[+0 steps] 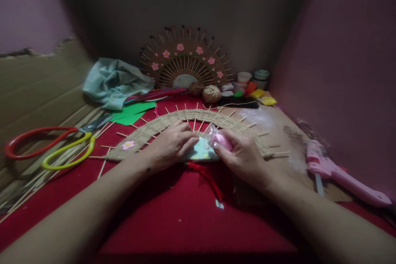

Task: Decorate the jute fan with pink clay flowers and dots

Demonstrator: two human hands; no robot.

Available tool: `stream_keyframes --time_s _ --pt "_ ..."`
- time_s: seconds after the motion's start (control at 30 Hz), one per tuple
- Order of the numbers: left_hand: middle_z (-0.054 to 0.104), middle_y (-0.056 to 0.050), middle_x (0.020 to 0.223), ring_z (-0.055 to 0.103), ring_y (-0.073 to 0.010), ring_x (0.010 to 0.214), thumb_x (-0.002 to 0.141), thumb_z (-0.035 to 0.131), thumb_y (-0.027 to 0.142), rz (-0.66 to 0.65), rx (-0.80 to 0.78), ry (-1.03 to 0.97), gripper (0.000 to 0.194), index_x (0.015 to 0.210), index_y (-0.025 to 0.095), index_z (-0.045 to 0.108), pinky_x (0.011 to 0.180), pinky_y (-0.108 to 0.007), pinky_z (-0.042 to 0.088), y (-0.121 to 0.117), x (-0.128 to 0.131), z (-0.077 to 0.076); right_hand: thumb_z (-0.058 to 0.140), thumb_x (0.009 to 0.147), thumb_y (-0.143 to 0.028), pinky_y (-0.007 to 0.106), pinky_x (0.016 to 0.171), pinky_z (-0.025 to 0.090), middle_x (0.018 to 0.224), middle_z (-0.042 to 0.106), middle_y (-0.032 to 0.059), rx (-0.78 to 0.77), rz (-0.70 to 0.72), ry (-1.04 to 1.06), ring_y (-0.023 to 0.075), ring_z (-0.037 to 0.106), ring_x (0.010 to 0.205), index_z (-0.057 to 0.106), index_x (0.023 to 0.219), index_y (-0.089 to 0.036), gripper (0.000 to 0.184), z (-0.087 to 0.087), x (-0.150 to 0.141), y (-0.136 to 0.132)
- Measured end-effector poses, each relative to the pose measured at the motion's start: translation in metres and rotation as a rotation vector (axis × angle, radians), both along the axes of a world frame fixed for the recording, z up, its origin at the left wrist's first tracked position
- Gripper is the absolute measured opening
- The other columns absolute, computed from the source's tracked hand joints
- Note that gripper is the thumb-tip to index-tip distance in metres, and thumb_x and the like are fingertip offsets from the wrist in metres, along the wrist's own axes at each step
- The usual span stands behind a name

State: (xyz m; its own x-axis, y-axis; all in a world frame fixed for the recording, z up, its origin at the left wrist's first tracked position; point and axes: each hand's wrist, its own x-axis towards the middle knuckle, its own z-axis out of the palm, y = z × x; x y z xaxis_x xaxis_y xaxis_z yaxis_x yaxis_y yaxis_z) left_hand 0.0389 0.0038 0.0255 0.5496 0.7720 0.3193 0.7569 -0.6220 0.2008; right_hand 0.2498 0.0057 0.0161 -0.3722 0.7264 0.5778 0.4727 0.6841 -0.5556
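A half-round woven fan of jute cord and wooden sticks (198, 116) lies on the red cloth (173, 214) in front of me, with one pink flower (128, 145) stuck on its left end. My left hand (171, 144) rests on the fan's middle, fingers curled and pinching near its pale centre piece (201, 152). My right hand (243, 154) is closed on a small clear packet of pink material (220, 139) held just beside the left fingertips.
Red and yellow scissors (49, 146) lie at the left on loose sticks. A pink glue gun (337, 173) lies at the right. At the back stand a finished flowered fan (185, 62), a twine ball (212, 93), paint pots (247, 84), green paper (133, 113) and a crumpled cloth (114, 80).
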Motion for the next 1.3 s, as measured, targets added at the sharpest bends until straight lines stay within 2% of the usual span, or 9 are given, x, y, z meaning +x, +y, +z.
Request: stream_keyframes --time_s 0.2,0.43,0.53,0.77,0.97,1.17,1.3 --pt "0.056 -0.007 0.084 0.049 -0.0181 0.081 0.094 0.04 0.026 -0.026 0.045 -0.006 0.03 0.104 0.017 0.067 0.071 -0.031 0.043 0.003 -0.001 -0.005 0.053 0.081 -0.025 0.024 0.053 0.037 0.059 0.056 0.0 -0.006 -0.012 -0.014 0.0106 0.048 0.054 0.058 0.07 -0.017 0.015 0.001 0.0 -0.001" --pt "0.059 -0.003 0.077 0.051 -0.0145 0.074 0.085 0.052 0.015 0.006 0.168 -0.121 0.011 0.092 0.014 0.06 0.065 -0.026 0.043 0.003 0.0 -0.003 0.052 0.081 -0.025 0.025 0.053 0.037 0.061 0.057 0.0013 -0.008 0.005 0.005 0.0111 0.049 0.055 0.06 0.073 -0.015 0.014 0.001 0.0 -0.001" --pt "0.061 -0.003 0.077 0.052 -0.0136 0.072 0.084 0.051 0.011 -0.018 0.218 -0.144 0.014 0.093 0.015 0.061 0.064 -0.025 0.043 0.003 0.0 -0.004 0.052 0.08 -0.025 0.025 0.053 0.038 0.061 0.057 0.0016 -0.011 0.002 -0.001 0.0114 0.049 0.056 0.06 0.072 -0.015 0.015 0.001 0.0 -0.001" --pt "0.062 -0.003 0.074 0.052 -0.0132 0.07 0.088 0.05 0.014 -0.058 0.293 -0.113 0.013 0.088 0.014 0.063 0.062 -0.024 0.043 0.007 -0.001 -0.008 0.051 0.08 -0.026 0.025 0.054 0.037 0.061 0.056 0.0009 -0.039 -0.001 -0.011 0.011 0.048 0.055 0.058 0.071 -0.016 0.016 0.002 0.001 -0.001" --pt "0.063 -0.003 0.076 0.054 -0.0132 0.072 0.088 0.047 0.017 -0.027 0.216 -0.118 0.015 0.091 0.016 0.062 0.064 -0.025 0.044 0.003 0.0 -0.003 0.051 0.081 -0.027 0.025 0.054 0.037 0.061 0.056 0.0005 -0.037 -0.003 -0.01 0.011 0.047 0.056 0.056 0.069 -0.018 0.015 0.001 0.0 -0.002" --pt "0.064 -0.006 0.092 0.057 -0.016 0.085 0.088 0.048 0.018 0.079 0.016 -0.216 0.018 0.101 0.015 0.06 0.074 -0.029 0.047 -0.004 0.003 0.006 0.052 0.081 -0.026 0.025 0.054 0.038 0.062 0.057 0.0006 -0.057 -0.004 -0.009 0.0111 0.048 0.057 0.057 0.071 -0.017 0.014 0.001 0.0 -0.002" --pt "0.063 -0.006 0.095 0.057 -0.015 0.084 0.087 0.05 0.018 0.111 0.008 -0.261 0.019 0.105 0.016 0.059 0.075 -0.029 0.046 -0.003 0.003 0.006 0.052 0.081 -0.026 0.025 0.055 0.037 0.062 0.056 0.0006 -0.046 0.0 -0.005 0.0111 0.048 0.057 0.057 0.07 -0.017 0.016 0.001 0.0 -0.002"
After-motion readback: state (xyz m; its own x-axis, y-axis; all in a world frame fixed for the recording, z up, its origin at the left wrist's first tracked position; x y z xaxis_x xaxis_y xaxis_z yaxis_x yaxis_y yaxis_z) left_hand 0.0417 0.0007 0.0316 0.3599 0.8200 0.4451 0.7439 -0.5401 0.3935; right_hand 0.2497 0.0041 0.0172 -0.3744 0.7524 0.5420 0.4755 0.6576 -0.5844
